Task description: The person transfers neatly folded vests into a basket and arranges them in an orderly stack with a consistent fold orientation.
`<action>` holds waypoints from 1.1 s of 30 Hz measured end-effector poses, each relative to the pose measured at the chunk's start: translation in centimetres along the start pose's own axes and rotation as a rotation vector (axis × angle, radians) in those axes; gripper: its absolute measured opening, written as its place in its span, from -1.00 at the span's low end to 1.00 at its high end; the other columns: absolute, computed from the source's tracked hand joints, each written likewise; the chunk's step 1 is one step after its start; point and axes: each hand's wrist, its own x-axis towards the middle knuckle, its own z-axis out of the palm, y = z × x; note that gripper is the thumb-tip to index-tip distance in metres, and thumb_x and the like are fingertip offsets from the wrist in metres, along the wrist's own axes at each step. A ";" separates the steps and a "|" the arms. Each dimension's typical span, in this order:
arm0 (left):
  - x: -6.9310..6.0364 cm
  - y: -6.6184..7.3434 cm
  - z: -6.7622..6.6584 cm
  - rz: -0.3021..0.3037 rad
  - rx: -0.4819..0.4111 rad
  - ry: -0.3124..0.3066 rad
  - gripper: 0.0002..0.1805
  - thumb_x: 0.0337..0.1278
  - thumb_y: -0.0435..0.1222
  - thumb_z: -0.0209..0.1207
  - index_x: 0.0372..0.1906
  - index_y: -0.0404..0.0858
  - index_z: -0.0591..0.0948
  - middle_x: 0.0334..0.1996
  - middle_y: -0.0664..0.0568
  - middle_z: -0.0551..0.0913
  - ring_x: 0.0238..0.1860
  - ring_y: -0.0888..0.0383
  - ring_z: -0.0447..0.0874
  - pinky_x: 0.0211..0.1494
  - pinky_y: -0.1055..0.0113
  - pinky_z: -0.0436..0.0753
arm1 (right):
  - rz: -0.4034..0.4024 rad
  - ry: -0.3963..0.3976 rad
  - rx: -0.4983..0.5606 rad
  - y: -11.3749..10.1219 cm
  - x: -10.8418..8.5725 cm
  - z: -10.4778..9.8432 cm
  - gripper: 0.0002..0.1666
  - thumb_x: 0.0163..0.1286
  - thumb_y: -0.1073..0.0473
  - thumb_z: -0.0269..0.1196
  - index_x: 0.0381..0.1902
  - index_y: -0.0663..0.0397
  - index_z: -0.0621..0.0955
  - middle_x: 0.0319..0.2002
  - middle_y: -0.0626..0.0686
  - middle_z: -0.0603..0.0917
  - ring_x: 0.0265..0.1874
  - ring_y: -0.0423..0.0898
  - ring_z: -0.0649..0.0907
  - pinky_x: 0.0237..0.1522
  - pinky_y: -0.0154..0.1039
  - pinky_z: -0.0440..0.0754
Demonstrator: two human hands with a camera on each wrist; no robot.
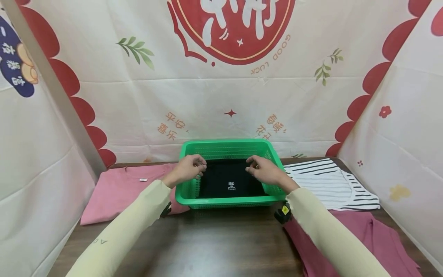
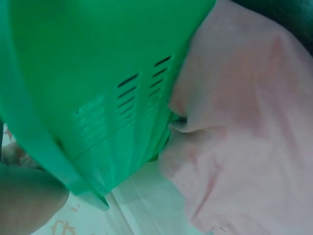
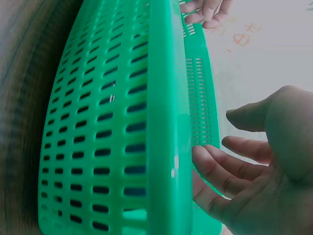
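Note:
A green plastic basket (image 1: 228,201) with slotted walls stands on the table, and a black folded cloth with a small white print (image 1: 221,177) lies flat inside it. Above the basket's left side is my left hand (image 1: 188,168), its fingers loosely bent with nothing seen between them. My right hand (image 1: 268,173) hovers over the right side, likewise bent loosely and holding nothing. In the right wrist view, the right hand (image 3: 259,171) shows thumb and fingers apart beside the basket's rim (image 3: 168,122). Only part of the left hand (image 2: 29,196) appears in the left wrist view.
Left of the basket lies a pink shirt (image 1: 121,188), partly beneath my left sleeve. A striped black-and-white garment (image 1: 322,184) lies to the right, with a dark pink garment (image 1: 377,238) nearer to me. A printed cloth backdrop (image 1: 221,96) hangs close behind the basket.

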 end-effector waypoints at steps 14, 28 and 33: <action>-2.3 -1.1 -3.0 0.008 -0.039 0.063 -0.78 0.45 -0.27 0.08 0.06 -0.27 0.57 -0.15 -0.18 0.67 -0.16 -0.07 0.72 -0.15 0.15 0.72 | -0.044 0.011 0.001 -2.4 0.8 1.6 -0.56 0.55 0.07 0.09 0.28 0.15 0.45 -0.09 0.10 0.63 -0.22 -0.05 0.62 -0.19 -0.09 0.59; -5.1 -3.5 -6.6 -0.030 -0.051 0.137 -0.72 0.44 -0.31 0.07 0.07 -0.43 0.53 -0.12 -0.31 0.68 -0.22 -0.05 0.75 -0.20 0.17 0.74 | -0.101 -0.052 0.043 -6.0 1.8 3.3 -0.55 0.56 0.05 0.08 0.30 0.08 0.44 -0.06 0.07 0.64 -0.19 -0.08 0.63 -0.12 -0.07 0.60; -6.5 -4.8 -7.7 -0.048 -0.012 0.159 -0.73 0.43 -0.30 0.09 0.04 -0.42 0.56 -0.13 -0.26 0.69 -0.28 0.06 0.74 -0.21 0.14 0.74 | -0.136 -0.078 0.079 -7.9 2.0 4.2 -0.55 0.55 0.06 0.09 0.30 0.08 0.44 -0.04 0.10 0.64 -0.21 -0.04 0.64 -0.16 -0.12 0.61</action>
